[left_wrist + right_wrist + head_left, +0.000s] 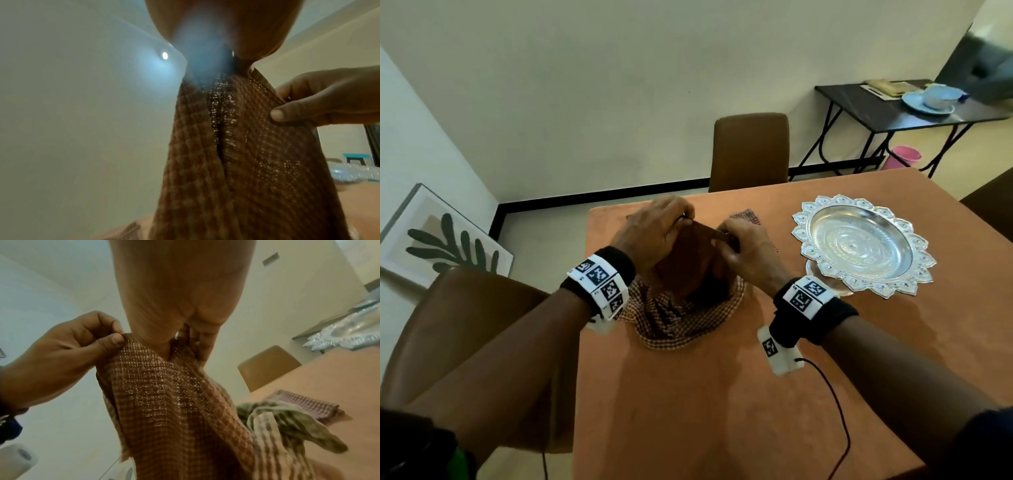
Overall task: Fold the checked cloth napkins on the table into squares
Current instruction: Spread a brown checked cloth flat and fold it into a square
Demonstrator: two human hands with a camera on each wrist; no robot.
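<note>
Head view has both hands up over the near middle of the table (688,394), each pinching the top edge of one brown checked napkin (681,315). Left hand (654,229) has thumb and fingers clamped on one end of that edge, right hand (746,246) is clamped on the other end just beside it. The two grips are close together, so the cloth hangs bunched between them, with its lower part pooled on the table right under the wrists.

My guess is this is the opening step for this napkin: lifted by the edge, not spread yet, no crease made. Next move probably calls for pulling the hands apart to stretch that edge flat, then laying it down so corners can meet.

Cloth looks thin and loosely woven, light pokes through the checks in the left wrist view, so I'd expect it to go limp and slide easily.

Further back, the right wrist view shows a crumpled greenish cloth (287,423) and a flat-looking purple checked napkin (304,404) beyond it. A silver tray (859,243) sits off to the right.
</note>
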